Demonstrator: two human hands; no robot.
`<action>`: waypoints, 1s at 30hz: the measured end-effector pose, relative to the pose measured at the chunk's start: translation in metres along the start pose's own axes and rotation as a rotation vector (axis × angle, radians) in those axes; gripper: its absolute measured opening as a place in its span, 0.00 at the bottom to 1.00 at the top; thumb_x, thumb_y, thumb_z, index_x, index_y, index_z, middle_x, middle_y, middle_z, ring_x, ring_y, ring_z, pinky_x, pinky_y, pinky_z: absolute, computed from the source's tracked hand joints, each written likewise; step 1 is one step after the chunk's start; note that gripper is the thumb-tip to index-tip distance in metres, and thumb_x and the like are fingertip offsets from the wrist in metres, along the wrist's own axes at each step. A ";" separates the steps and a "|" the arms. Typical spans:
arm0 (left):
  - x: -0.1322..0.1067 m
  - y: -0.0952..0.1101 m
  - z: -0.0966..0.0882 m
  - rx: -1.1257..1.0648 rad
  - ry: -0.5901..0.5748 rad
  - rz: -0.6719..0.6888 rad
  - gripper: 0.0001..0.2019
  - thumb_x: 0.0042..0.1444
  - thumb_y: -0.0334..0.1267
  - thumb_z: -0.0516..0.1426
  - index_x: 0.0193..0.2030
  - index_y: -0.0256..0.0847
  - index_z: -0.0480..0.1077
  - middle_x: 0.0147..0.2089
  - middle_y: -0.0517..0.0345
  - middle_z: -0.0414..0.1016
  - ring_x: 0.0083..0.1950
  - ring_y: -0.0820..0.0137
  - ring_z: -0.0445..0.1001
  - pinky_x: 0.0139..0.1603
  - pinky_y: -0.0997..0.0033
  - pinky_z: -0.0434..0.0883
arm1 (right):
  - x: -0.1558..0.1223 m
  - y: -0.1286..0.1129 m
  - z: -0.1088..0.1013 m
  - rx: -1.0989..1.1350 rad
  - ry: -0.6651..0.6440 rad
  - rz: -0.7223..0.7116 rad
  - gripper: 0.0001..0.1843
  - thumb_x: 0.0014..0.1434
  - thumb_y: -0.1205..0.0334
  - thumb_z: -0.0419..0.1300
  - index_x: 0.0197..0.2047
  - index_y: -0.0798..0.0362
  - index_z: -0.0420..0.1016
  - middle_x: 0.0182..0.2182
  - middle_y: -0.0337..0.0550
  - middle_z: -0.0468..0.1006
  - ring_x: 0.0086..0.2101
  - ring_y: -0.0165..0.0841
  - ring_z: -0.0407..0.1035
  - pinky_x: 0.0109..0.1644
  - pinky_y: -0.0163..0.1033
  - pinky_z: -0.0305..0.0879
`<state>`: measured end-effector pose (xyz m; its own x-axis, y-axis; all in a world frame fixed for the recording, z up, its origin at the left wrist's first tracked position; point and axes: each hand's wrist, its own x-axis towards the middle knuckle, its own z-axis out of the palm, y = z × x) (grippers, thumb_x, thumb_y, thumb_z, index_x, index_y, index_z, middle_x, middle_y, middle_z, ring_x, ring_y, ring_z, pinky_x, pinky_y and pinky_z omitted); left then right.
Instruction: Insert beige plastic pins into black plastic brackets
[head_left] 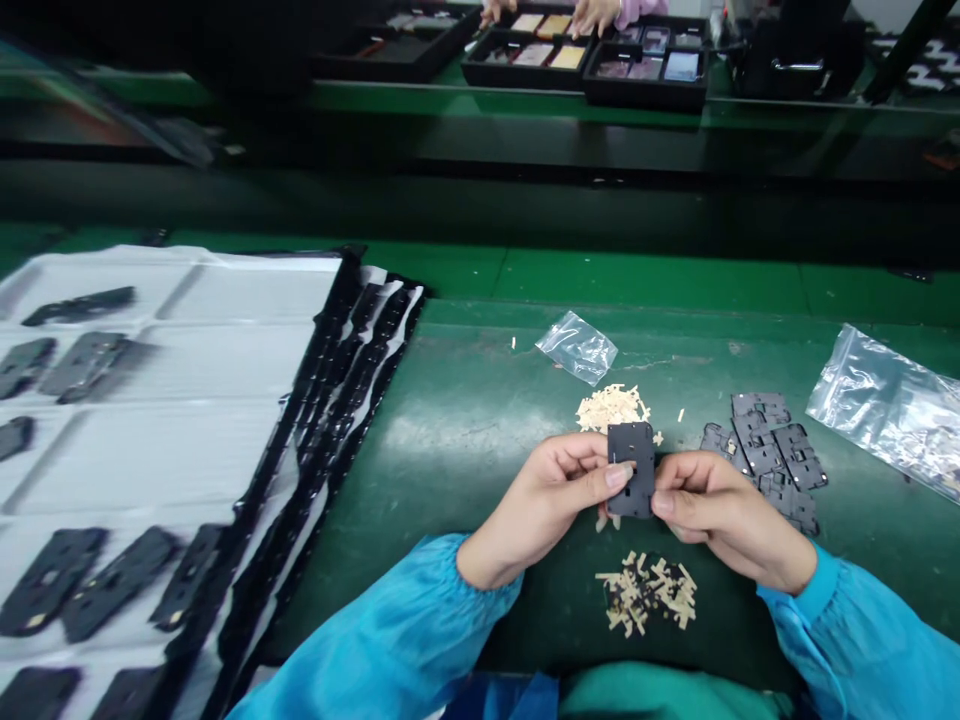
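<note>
A flat black plastic plate (631,470) with small holes is held upright over the green table. My left hand (559,492) grips it from the left, thumb across its face and fingers behind. At its lower right edge, my right hand (724,515) is closed, thumb and fingertips pinched on the rim. Whether a small piece also sits in that pinch is hidden. Just behind the plate lies a heap of small pale strips (611,405). Nearer to me is a second pile of pale and dark bits (649,592). Several similar black plates (765,440) lie by my right hand.
A small clear bag (577,347) lies behind the pale heap, and a larger zip bag (889,400) at right. On the left, stacked white-lined trays (217,360) hold several black parts. Across the bench, a co-worker's hands (596,15) are over black trays (525,75).
</note>
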<state>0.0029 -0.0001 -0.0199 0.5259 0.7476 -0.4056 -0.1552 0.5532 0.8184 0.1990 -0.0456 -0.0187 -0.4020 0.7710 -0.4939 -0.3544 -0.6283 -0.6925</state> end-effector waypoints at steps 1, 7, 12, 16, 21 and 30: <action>0.000 -0.001 0.000 -0.030 -0.015 -0.022 0.18 0.49 0.49 0.73 0.28 0.35 0.76 0.24 0.60 0.73 0.23 0.77 0.67 0.25 0.78 0.65 | 0.001 0.001 -0.001 0.036 -0.040 0.020 0.19 0.48 0.50 0.77 0.27 0.53 0.76 0.18 0.28 0.63 0.19 0.21 0.47 0.22 0.33 0.40; 0.000 0.000 -0.001 -0.066 -0.022 -0.025 0.18 0.50 0.50 0.72 0.34 0.35 0.79 0.26 0.56 0.78 0.24 0.75 0.71 0.27 0.76 0.67 | -0.001 -0.003 -0.003 -0.075 -0.028 -0.030 0.19 0.54 0.46 0.73 0.30 0.53 0.78 0.21 0.33 0.69 0.20 0.23 0.51 0.23 0.33 0.43; 0.001 0.001 -0.004 0.004 0.026 0.047 0.16 0.52 0.47 0.72 0.34 0.35 0.81 0.27 0.57 0.78 0.26 0.76 0.71 0.30 0.77 0.67 | -0.006 -0.009 0.001 -0.175 0.025 -0.090 0.19 0.58 0.44 0.69 0.30 0.53 0.78 0.22 0.35 0.71 0.21 0.25 0.51 0.24 0.34 0.44; 0.002 0.001 -0.002 0.008 0.036 0.042 0.15 0.51 0.47 0.73 0.35 0.36 0.81 0.27 0.58 0.78 0.25 0.76 0.70 0.29 0.77 0.67 | -0.005 -0.008 0.002 -0.266 0.051 -0.167 0.21 0.60 0.44 0.68 0.27 0.52 0.76 0.22 0.35 0.70 0.22 0.26 0.52 0.24 0.34 0.47; 0.002 0.003 0.001 0.000 0.033 0.046 0.16 0.51 0.47 0.72 0.32 0.35 0.79 0.25 0.58 0.77 0.23 0.76 0.70 0.27 0.77 0.66 | -0.005 -0.007 0.005 -0.325 0.132 -0.218 0.16 0.59 0.49 0.68 0.28 0.52 0.78 0.22 0.35 0.70 0.24 0.27 0.57 0.28 0.35 0.54; 0.005 0.001 0.006 -0.125 0.047 -0.038 0.15 0.51 0.45 0.73 0.33 0.34 0.79 0.24 0.60 0.73 0.23 0.78 0.67 0.24 0.79 0.65 | -0.004 -0.003 0.009 -0.467 0.239 -0.309 0.15 0.62 0.49 0.66 0.30 0.51 0.81 0.22 0.36 0.71 0.24 0.29 0.61 0.28 0.36 0.57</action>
<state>0.0105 0.0020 -0.0186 0.4945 0.7398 -0.4562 -0.2406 0.6209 0.7461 0.1940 -0.0472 -0.0101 -0.1196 0.9463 -0.3003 0.0056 -0.3019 -0.9533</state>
